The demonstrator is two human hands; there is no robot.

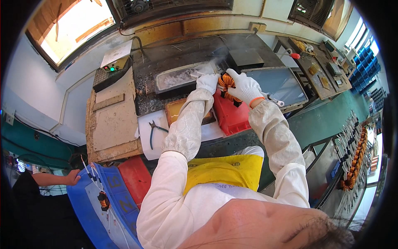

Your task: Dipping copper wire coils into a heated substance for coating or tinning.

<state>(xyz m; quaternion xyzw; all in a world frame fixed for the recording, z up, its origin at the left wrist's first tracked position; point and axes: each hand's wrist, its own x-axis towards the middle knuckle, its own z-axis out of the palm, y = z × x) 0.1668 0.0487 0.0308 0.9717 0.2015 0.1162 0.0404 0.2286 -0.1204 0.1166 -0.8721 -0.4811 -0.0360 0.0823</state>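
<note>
My right hand (245,88), in a white glove, grips a ring-shaped copper wire coil (228,84) with black parts at its lower end. Pale sleeved leads (275,100) stick out beyond my right wrist. My left hand (208,82), also gloved, is closed beside the coil, at the right end of a rectangular solder pot (166,81). Thin pale leads (197,74) reach from its fingers over the pot's greyish, crusted surface; the grip itself is partly hidden. Smoke rises there. Below the coil stands a red plastic box (232,118).
A tray of amber liquid (176,111) lies partly under my left forearm. Cutting pliers (152,133) rest on white paper. A grey-topped tray (277,85) is at right. Left are a control box (116,62), a blue bin (83,195) and another person's hand (73,177). Finished coils (352,166) line a right-hand rack.
</note>
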